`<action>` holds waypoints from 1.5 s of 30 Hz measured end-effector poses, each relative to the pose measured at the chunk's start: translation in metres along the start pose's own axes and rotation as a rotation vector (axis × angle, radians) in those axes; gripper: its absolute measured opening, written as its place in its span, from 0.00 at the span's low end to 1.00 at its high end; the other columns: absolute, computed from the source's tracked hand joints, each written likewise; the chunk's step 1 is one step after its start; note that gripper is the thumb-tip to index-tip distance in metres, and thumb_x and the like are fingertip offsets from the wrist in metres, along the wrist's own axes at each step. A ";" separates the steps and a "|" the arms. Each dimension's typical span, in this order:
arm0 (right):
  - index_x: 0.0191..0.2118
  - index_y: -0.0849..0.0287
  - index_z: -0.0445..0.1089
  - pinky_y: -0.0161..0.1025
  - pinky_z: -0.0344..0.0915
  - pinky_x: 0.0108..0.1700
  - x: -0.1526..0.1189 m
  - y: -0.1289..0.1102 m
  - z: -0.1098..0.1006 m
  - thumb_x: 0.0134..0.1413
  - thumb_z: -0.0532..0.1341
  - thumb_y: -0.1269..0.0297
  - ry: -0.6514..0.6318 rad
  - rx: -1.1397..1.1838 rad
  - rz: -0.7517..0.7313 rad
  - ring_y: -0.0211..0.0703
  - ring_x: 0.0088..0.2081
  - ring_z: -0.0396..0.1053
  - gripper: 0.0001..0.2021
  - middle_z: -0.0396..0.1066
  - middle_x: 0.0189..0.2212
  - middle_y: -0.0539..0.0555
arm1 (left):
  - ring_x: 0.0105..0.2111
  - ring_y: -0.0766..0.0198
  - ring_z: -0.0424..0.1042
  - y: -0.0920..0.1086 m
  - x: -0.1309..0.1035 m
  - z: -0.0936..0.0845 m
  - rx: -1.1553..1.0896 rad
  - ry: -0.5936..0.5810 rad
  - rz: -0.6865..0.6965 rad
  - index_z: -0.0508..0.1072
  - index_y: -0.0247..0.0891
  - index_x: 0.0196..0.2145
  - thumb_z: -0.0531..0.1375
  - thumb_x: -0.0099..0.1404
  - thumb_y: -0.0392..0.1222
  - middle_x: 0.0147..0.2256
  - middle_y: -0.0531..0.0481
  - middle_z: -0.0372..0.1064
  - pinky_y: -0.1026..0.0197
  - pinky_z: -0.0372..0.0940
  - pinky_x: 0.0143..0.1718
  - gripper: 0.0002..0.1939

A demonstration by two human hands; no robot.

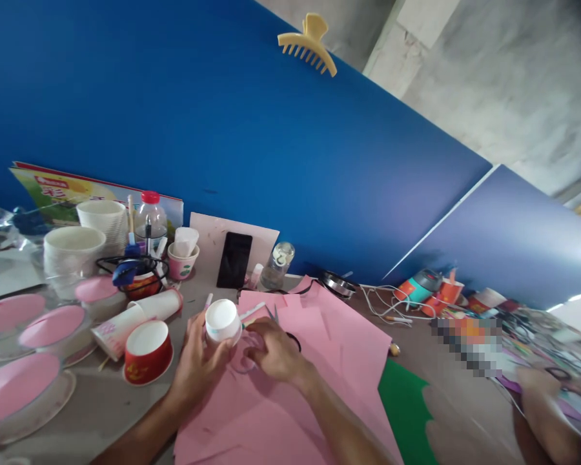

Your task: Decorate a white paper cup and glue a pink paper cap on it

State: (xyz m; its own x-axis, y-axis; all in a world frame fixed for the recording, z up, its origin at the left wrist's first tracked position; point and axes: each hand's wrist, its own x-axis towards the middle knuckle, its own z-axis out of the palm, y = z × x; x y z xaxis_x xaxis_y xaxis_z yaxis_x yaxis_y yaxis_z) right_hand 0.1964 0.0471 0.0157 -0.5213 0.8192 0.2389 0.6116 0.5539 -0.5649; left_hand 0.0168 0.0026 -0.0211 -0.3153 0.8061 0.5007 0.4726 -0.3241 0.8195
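Note:
My left hand is wrapped around a small white paper cup, its round white end turned up toward me. Close against the cup's right side is my right hand, fingers curled in a pinch. A pale pinkish curved piece shows under those fingers, but I cannot make out exactly what they grip. Both hands are above overlapping sheets of pink paper. Just beyond the right hand, scissors lie on the paper, partly hidden. A red paper bowl stands left of my left hand.
Cups with pink paper ovals crowd the left. Behind are stacked white bowls, a red-capped bottle, a phone and a glass jar. Green paper, cables and another person's hand are at right.

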 end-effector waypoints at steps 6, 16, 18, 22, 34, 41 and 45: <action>0.42 0.60 0.73 0.49 0.68 0.48 -0.009 -0.013 0.010 0.49 0.69 0.66 -0.130 -0.144 -0.055 0.55 0.46 0.70 0.13 0.73 0.42 0.59 | 0.48 0.46 0.70 -0.002 0.000 0.001 -0.007 0.018 0.017 0.65 0.43 0.52 0.59 0.61 0.46 0.46 0.42 0.68 0.39 0.68 0.50 0.21; 0.34 0.59 0.71 0.43 0.64 0.44 -0.011 -0.008 0.018 0.50 0.62 0.71 -0.027 -0.066 -0.075 0.49 0.38 0.69 0.04 0.73 0.34 0.55 | 0.46 0.47 0.71 0.001 -0.002 0.002 0.011 -0.037 0.031 0.65 0.43 0.52 0.60 0.61 0.46 0.44 0.44 0.69 0.40 0.69 0.49 0.21; 0.34 0.58 0.73 0.41 0.63 0.43 -0.009 -0.004 0.015 0.50 0.62 0.72 -0.008 0.067 0.008 0.47 0.37 0.69 0.05 0.74 0.34 0.54 | 0.46 0.47 0.71 0.000 -0.002 0.002 0.022 -0.032 0.033 0.65 0.42 0.52 0.60 0.61 0.47 0.44 0.44 0.69 0.40 0.69 0.49 0.22; 0.38 0.57 0.76 0.37 0.63 0.35 -0.003 0.012 0.002 0.48 0.65 0.65 0.121 0.575 0.310 0.43 0.32 0.68 0.09 0.73 0.31 0.50 | 0.51 0.46 0.68 -0.001 -0.003 0.002 0.076 -0.071 0.056 0.65 0.43 0.54 0.59 0.62 0.48 0.48 0.42 0.69 0.40 0.66 0.53 0.23; 0.45 0.57 0.75 0.40 0.70 0.42 -0.007 -0.006 -0.042 0.52 0.66 0.57 0.155 0.603 0.133 0.44 0.38 0.72 0.15 0.75 0.37 0.53 | 0.50 0.45 0.70 -0.005 -0.019 0.010 0.251 -0.359 0.320 0.65 0.41 0.54 0.64 0.55 0.36 0.48 0.40 0.72 0.41 0.61 0.56 0.28; 0.47 0.57 0.74 0.46 0.67 0.54 -0.013 -0.023 -0.039 0.51 0.68 0.69 -0.014 0.319 -0.040 0.48 0.51 0.71 0.16 0.74 0.48 0.58 | 0.42 0.49 0.71 0.001 -0.017 0.010 0.274 -0.410 0.291 0.69 0.39 0.44 0.64 0.57 0.38 0.38 0.44 0.73 0.40 0.61 0.55 0.16; 0.48 0.56 0.74 0.45 0.67 0.54 -0.013 -0.022 -0.039 0.52 0.68 0.69 -0.009 0.311 -0.032 0.47 0.50 0.71 0.16 0.74 0.48 0.57 | 0.42 0.49 0.72 0.002 -0.017 0.010 0.268 -0.421 0.287 0.69 0.38 0.45 0.63 0.56 0.36 0.38 0.44 0.73 0.40 0.60 0.55 0.17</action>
State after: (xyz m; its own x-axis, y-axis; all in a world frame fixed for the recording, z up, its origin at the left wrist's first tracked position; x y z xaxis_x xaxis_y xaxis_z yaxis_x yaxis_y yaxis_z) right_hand 0.2134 0.0300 0.0554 -0.5437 0.7997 0.2546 0.3841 0.5068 -0.7718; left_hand 0.0309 -0.0067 -0.0303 0.1848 0.8497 0.4938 0.7002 -0.4664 0.5406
